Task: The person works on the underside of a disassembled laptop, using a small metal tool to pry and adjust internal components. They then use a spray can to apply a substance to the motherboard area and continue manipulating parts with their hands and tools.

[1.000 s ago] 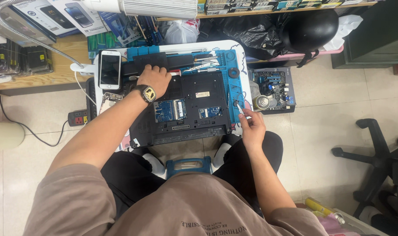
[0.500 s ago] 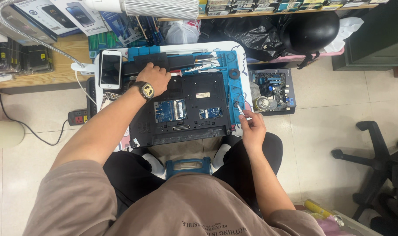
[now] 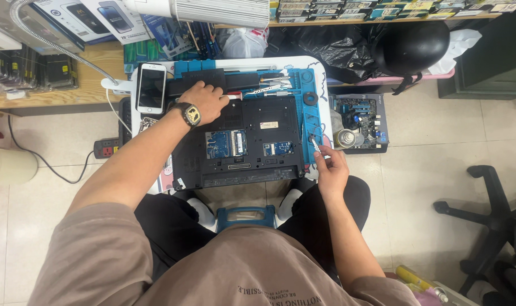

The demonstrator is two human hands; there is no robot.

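Note:
A black laptop (image 3: 252,119) lies upside down on a blue work mat (image 3: 312,85), two of its bottom bays open and showing blue circuit boards (image 3: 226,144). My left hand (image 3: 203,101), with a watch on the wrist, rests at the laptop's far left corner, closed around the red-and-white handle of a tool (image 3: 233,96). My right hand (image 3: 330,168) is at the laptop's right edge, pinching a thin silvery tool (image 3: 314,143) that points at the mat.
A white phone (image 3: 151,88) lies left of the mat. Several tools (image 3: 269,85) lie along the mat's far edge. A bare circuit board (image 3: 360,116) and a small can (image 3: 345,137) stand on the floor at right, near a black helmet (image 3: 411,45). An office chair base (image 3: 485,209) stands far right.
Both hands stay almost where they were. My left hand has shifted slightly at the laptop's far left corner; the right hand holds its place.

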